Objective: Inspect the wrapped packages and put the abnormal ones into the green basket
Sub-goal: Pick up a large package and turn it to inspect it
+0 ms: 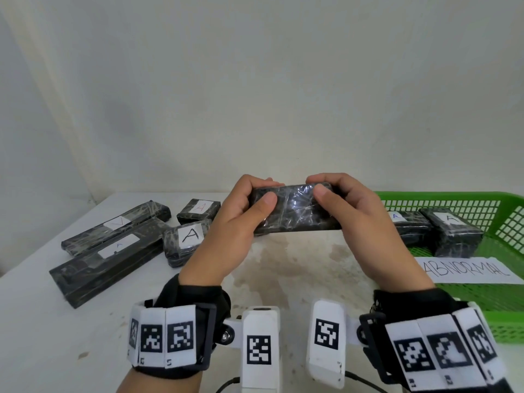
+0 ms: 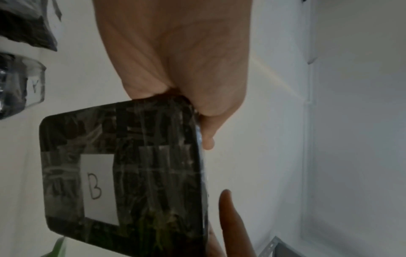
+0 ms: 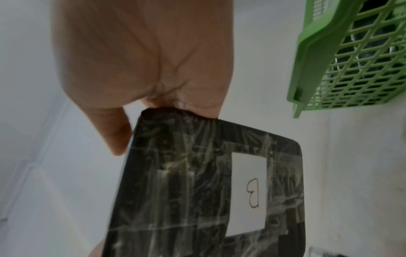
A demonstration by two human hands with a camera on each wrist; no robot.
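Note:
Both hands hold one black film-wrapped package (image 1: 295, 212) above the table's middle. My left hand (image 1: 243, 205) grips its left end, thumb on the near face, fingers curled over the top. My right hand (image 1: 337, 202) grips the right end the same way. The package's underside (image 2: 123, 170) carries a white label (image 2: 98, 189) with a handwritten B, which also shows in the right wrist view on the package (image 3: 197, 187). The green basket (image 1: 507, 234) stands at the right with two wrapped packages (image 1: 453, 231) marked A inside.
Several black wrapped packages lie on the white table (image 1: 297, 273) at the left: two long ones (image 1: 110, 251) and two short ones (image 1: 187, 239), each with a white label. A paper sign reading ABNORMAL (image 1: 465, 269) lies in the basket's front part. A plain wall stands behind.

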